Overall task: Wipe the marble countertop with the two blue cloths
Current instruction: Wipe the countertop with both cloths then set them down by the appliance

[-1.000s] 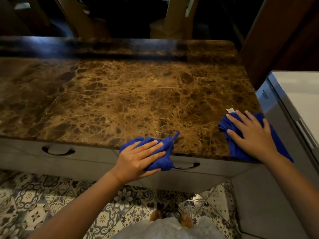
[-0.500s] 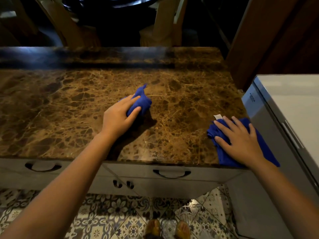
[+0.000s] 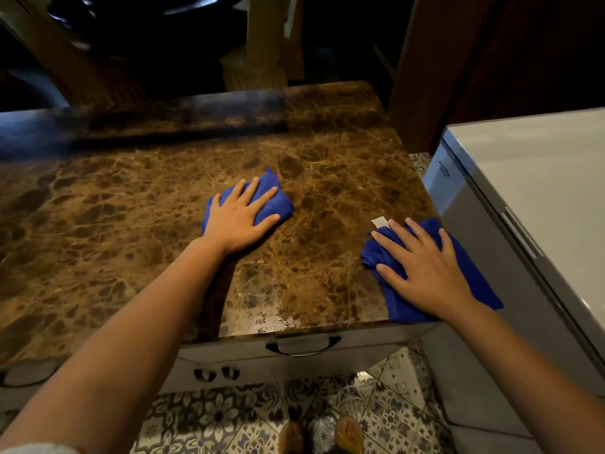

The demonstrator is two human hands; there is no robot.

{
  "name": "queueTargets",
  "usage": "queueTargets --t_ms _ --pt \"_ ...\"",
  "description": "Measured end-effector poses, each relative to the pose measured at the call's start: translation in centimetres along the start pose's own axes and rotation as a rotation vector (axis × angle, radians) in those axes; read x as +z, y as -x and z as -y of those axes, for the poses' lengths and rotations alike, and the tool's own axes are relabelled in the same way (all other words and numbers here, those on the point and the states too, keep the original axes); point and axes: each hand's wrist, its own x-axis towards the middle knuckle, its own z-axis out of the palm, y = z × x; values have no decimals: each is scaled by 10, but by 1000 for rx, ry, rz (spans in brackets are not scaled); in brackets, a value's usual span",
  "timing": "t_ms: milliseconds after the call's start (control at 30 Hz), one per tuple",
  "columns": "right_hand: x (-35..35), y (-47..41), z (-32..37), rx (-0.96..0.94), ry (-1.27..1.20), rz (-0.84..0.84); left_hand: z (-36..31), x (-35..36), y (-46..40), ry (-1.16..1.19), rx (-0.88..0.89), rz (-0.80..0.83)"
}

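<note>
The brown veined marble countertop (image 3: 124, 217) fills the middle of the view. My left hand (image 3: 240, 217) lies flat, fingers spread, pressing a bunched blue cloth (image 3: 278, 204) onto the middle of the marble. My right hand (image 3: 422, 267) lies flat on a second blue cloth (image 3: 484, 290) at the countertop's front right corner. This cloth hangs slightly over the edge, and a small white tag (image 3: 379, 221) sticks out at its far side.
A white appliance (image 3: 530, 178) stands against the countertop's right side. Grey drawers with dark handles (image 3: 302, 345) sit under the front edge. Wooden furniture legs (image 3: 265, 40) stand in the dark beyond the far edge. Patterned floor tiles (image 3: 209, 417) and my feet are below.
My left hand slid its cloth from the front edge out to the middle of the marble, then a little right. My right hand stayed on its cloth at the right corner.
</note>
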Motion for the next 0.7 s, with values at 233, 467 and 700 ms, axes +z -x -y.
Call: queueTargets --t_ms 233,467,700 --pt "-1 1 0 -14 3 2 -62 11 46 20 293 -1" --pt "-4 0 -1 -13 -8 21 -91 13 106 16 395 81" --pt "-3 0 0 -17 -11 18 -96 12 143 14 456 64"
